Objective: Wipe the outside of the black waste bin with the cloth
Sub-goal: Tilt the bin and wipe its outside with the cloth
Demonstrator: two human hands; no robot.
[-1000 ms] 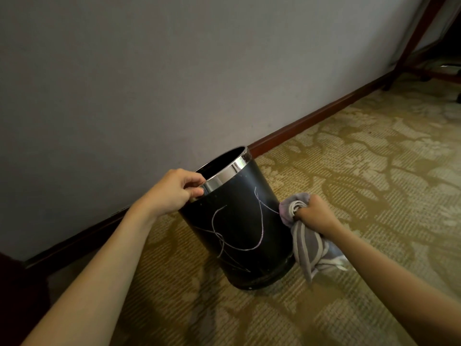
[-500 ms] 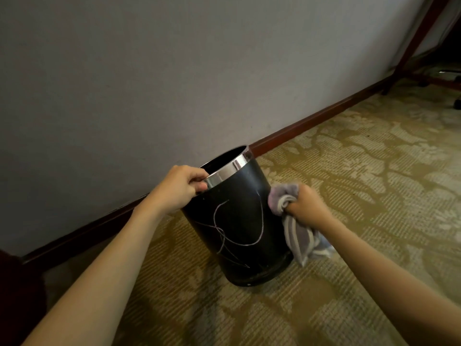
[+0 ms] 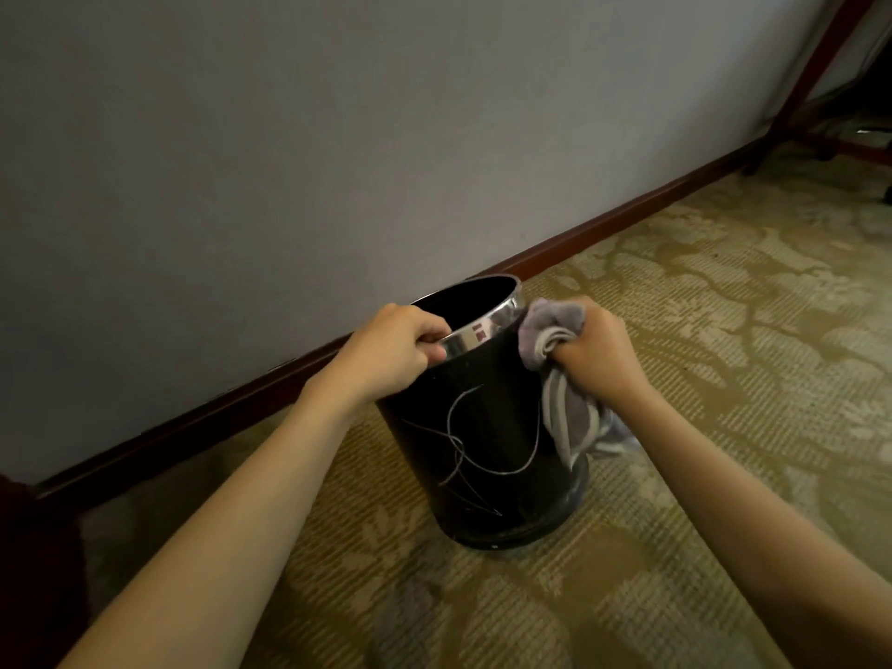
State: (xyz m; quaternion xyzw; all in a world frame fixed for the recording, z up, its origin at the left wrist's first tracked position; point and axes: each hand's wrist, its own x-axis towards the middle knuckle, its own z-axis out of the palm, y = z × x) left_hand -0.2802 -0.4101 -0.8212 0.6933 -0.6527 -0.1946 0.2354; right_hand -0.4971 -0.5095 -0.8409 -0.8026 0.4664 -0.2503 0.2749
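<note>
A black waste bin (image 3: pixel 487 441) with a shiny metal rim stands on the carpet, tilted slightly toward the wall. Pale scribbled lines run across its near side. My left hand (image 3: pixel 393 352) grips the rim on the left, fingers curled over the edge. My right hand (image 3: pixel 596 357) clutches a bunched grey striped cloth (image 3: pixel 550 330) and presses it against the bin's upper right side, just below the rim. The loose end of the cloth hangs down along the bin's right flank.
A grey wall (image 3: pixel 338 161) with a dark red-brown skirting board (image 3: pixel 603 229) runs close behind the bin. Patterned olive carpet (image 3: pixel 724 354) stretches to the right and front. Dark wooden furniture legs (image 3: pixel 815 74) stand at the far right; a dark object (image 3: pixel 29 572) sits at the lower left.
My right hand has slid the cloth up the bin's right side from mid-height to just under the rim. My left hand has kept its hold on the rim.
</note>
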